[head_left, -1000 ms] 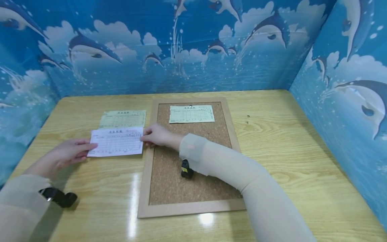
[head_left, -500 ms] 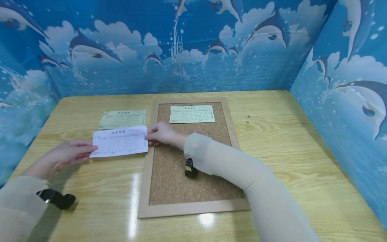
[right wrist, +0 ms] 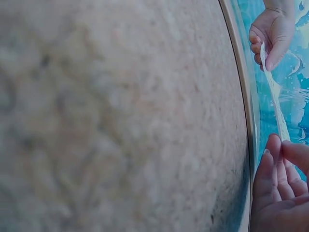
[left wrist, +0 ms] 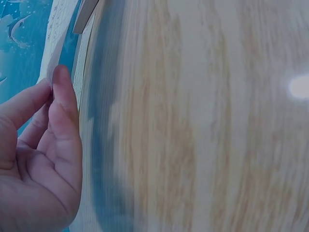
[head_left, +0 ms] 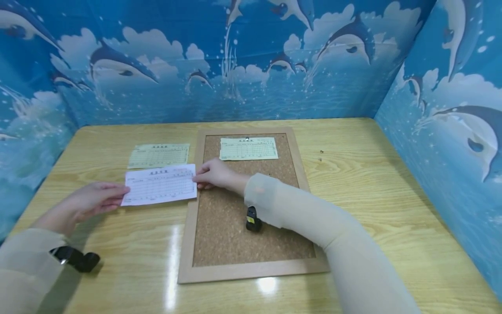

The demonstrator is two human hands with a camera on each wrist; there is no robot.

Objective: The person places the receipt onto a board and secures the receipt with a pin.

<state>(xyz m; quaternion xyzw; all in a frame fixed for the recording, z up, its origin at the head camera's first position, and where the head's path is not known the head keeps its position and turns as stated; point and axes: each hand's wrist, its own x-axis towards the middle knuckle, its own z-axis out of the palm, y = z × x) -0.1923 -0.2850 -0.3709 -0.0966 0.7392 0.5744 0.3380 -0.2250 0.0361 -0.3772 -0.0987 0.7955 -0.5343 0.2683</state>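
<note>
A white printed form (head_left: 161,185) hangs just above the wooden table, held at both ends. My left hand (head_left: 96,199) pinches its left edge, and the left wrist view shows thumb and fingers (left wrist: 60,92) closed on the sheet (left wrist: 54,34). My right hand (head_left: 213,173) pinches the right edge over the cork board's (head_left: 235,231) left frame. In the right wrist view the sheet (right wrist: 275,96) runs edge-on between my right hand (right wrist: 282,179) and my left hand (right wrist: 270,36).
A yellowish form (head_left: 249,148) is pinned at the top of the cork board. A second yellowish form (head_left: 158,155) lies on the table (head_left: 372,196) behind the white one. Two small dark pins (head_left: 321,155) lie right of the board. Blue dolphin-print walls enclose three sides.
Both hands have carried the white form a little to the right, so its right edge now reaches the cork board's left frame.
</note>
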